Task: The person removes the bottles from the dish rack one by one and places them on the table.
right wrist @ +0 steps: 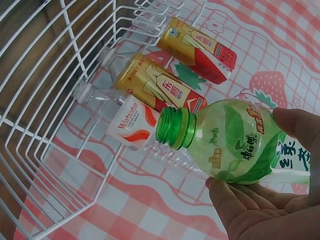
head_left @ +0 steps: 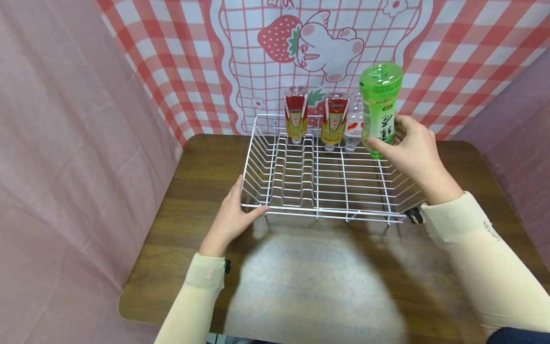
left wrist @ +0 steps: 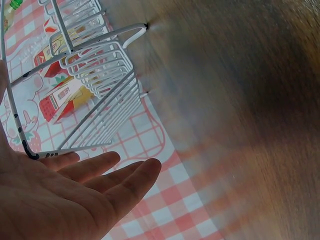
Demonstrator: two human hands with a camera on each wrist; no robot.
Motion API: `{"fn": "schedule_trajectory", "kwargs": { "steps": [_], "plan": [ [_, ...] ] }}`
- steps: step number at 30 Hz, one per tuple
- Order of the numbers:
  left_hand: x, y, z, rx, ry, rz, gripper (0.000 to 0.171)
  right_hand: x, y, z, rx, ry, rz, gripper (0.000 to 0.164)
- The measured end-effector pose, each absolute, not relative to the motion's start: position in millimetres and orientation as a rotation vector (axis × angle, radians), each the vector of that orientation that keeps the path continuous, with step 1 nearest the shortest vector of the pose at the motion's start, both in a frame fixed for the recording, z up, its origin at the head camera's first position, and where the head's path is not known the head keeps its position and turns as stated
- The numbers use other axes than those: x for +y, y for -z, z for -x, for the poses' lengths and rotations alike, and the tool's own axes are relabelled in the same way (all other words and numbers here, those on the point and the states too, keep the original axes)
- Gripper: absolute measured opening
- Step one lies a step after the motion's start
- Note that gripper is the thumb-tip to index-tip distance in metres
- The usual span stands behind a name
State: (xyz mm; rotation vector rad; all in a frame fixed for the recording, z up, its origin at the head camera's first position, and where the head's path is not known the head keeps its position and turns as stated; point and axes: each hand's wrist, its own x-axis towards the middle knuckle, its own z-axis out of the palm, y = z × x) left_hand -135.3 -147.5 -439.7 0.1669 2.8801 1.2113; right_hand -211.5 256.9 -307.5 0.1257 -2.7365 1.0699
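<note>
My right hand [head_left: 414, 145] grips a green plastic tea bottle [head_left: 380, 107] turned neck down over the right back part of a white wire dish rack [head_left: 318, 210]. In the right wrist view, the bottle's threaded green neck [right wrist: 175, 127] is uncapped, and thumb and fingers pinch its body from both sides. My left hand [head_left: 234, 215] rests at the rack's front left corner, fingers along the side and thumb at the front rim. The left wrist view shows those fingers [left wrist: 132, 187] straight. Beside the green bottle, a clear bottle with a red-and-white label [head_left: 354, 126] stands neck down.
Two red-and-gold bottles, one at the left [head_left: 296, 114] and one nearer the middle [head_left: 334, 122], stand inverted along the rack's back. A checked cloth [head_left: 180, 57] hangs close behind. The rack stands on a brown wooden table [head_left: 172, 267], with pink curtains [head_left: 64, 167] at the sides.
</note>
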Motion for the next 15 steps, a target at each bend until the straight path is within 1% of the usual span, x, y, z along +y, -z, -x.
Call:
{"fn": "schedule_trajectory", "kwargs": {
  "steps": [4, 15],
  "plan": [
    [-147.6, 440.2, 136.5, 2.894, -1.227, -0.198, 0.118, 254.8, 307.5, 210.6, -2.735, -1.046, -0.140, 0.078],
    [-146.5, 439.2, 136.3, 2.883, -1.223, -0.182, 0.117, 253.9, 307.0, 207.4, -2.750, -0.983, -0.169, 0.076]
  ]
}}
